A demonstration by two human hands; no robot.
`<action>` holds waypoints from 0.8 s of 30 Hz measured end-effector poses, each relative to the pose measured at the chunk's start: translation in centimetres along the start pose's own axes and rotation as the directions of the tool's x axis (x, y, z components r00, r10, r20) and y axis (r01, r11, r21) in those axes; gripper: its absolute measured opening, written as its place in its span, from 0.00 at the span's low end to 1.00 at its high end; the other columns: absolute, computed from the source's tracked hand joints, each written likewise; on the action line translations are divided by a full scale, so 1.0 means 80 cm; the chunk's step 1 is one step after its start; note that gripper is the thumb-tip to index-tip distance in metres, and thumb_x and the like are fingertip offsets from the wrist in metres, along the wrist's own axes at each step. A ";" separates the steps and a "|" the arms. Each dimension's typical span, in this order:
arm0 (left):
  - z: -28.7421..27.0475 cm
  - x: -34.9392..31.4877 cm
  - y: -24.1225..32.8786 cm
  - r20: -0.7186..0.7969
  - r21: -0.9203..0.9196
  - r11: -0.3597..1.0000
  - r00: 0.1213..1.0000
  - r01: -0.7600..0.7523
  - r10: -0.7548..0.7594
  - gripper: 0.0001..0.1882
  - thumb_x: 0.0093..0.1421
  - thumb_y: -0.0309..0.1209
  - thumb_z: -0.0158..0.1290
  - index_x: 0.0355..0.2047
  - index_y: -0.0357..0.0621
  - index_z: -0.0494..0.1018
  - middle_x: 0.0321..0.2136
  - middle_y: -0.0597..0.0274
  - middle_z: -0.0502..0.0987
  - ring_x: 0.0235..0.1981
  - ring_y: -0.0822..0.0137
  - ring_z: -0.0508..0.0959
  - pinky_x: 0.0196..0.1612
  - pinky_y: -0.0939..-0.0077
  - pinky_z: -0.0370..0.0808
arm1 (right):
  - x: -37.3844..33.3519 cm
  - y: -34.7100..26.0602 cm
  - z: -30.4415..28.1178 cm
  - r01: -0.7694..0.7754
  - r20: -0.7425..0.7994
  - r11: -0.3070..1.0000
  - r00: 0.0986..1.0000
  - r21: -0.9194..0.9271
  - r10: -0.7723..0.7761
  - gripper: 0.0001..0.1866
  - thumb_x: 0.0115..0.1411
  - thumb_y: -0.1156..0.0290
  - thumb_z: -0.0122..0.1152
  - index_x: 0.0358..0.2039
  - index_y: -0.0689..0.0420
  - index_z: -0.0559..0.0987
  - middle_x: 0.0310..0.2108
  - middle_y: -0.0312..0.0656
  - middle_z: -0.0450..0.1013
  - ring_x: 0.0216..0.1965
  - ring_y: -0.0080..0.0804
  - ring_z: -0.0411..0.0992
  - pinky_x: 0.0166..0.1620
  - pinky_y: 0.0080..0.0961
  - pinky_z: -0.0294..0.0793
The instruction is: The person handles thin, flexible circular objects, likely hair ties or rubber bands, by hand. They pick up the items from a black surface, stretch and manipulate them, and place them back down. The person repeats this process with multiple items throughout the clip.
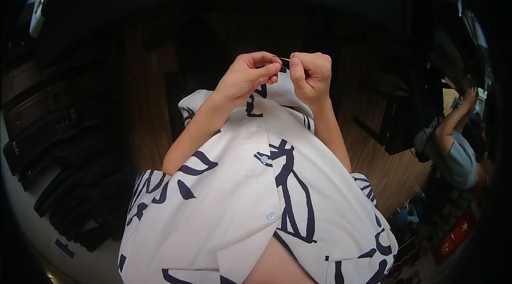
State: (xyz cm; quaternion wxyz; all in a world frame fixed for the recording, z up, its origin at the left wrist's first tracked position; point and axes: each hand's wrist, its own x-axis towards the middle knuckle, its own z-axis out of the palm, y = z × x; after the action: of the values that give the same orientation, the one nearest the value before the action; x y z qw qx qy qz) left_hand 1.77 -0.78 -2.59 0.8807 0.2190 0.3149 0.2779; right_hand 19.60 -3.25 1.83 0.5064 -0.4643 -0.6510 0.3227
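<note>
Both hands are raised close together above the front of my white shirt (234, 193), which has dark line patterns. My left hand (250, 75) is closed in a pinch, thumb against the fingertips. Beside it, my right hand (312, 76) is curled, its thumb pressed over the bent fingers. A thin pale strand (285, 59) runs across the small gap between them, and each hand grips an end of it. Its kind is too small and dim to make out.
Dark cases (40, 108) are stacked at the left by a pale wall. Wooden floor (392, 172) shows on both sides. At the right, another person in a grey shirt (461, 161) has an arm raised, near red flags (453, 236). A dark surface (240, 1) spans the far side.
</note>
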 end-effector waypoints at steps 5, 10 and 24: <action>-0.003 0.003 -0.002 0.043 -0.099 0.995 0.999 -0.001 0.005 0.09 0.61 0.29 0.64 0.41 0.40 0.81 0.31 0.61 0.81 0.32 0.69 0.80 0.39 0.77 0.77 | -0.009 0.017 0.000 -0.134 -0.067 0.920 0.983 0.369 0.170 0.22 0.68 0.72 0.52 0.15 0.60 0.65 0.12 0.32 0.58 0.14 0.19 0.53 0.20 0.24 0.49; -0.003 0.003 -0.001 0.021 0.065 0.991 0.993 -0.114 0.113 0.08 0.61 0.30 0.65 0.39 0.43 0.82 0.32 0.62 0.82 0.35 0.67 0.82 0.40 0.76 0.77 | -0.006 0.012 -0.005 -0.213 -0.070 0.758 0.944 0.616 0.323 0.25 0.71 0.66 0.49 0.14 0.55 0.59 0.13 0.28 0.51 0.16 0.17 0.46 0.21 0.23 0.45; 0.021 -0.003 0.013 -0.009 0.403 0.778 0.848 -0.482 0.530 0.04 0.60 0.22 0.63 0.37 0.36 0.82 0.33 0.63 0.80 0.33 0.74 0.81 0.35 0.83 0.75 | 0.005 0.009 -0.013 -0.316 0.177 0.168 0.816 0.934 0.551 0.24 0.71 0.64 0.45 0.16 0.48 0.54 0.13 0.27 0.46 0.15 0.18 0.42 0.20 0.23 0.43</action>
State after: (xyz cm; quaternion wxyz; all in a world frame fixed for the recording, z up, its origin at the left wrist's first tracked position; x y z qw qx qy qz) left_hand 2.34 -0.49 -0.72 0.6916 0.4472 0.3460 0.4495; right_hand 20.76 -2.68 1.59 0.6258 -0.2780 -0.1221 0.7185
